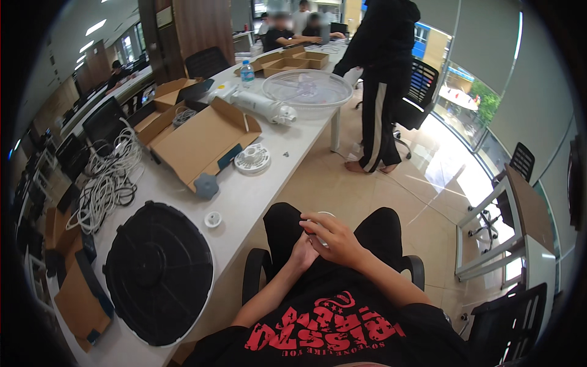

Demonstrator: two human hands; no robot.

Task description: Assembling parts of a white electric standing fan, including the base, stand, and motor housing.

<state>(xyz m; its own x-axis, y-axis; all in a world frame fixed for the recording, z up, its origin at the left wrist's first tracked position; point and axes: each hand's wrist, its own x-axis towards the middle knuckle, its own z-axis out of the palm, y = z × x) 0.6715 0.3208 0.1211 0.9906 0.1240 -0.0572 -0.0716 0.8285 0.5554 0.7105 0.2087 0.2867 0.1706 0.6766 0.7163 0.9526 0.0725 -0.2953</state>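
Note:
Over my lap, my left hand (302,252) and my right hand (337,240) are brought together. The right fingers lie across the left, closed around something mostly hidden between them. A bit of red and a pale edge show there, too little to name. On the white table to my left lies a large black round base (160,275) with a white rim. Near it are a small white cap (213,220), a grey lobed knob (206,186) and a white round slotted part (252,159). Small screws (286,155) lie beside that part.
An open cardboard box (195,144), a white cylindrical body (260,105), a clear round fan guard (306,88) and a water bottle (247,72) stand farther along the table (292,174). White cables (110,177) are heaped at left. A person (382,79) stands by the far end.

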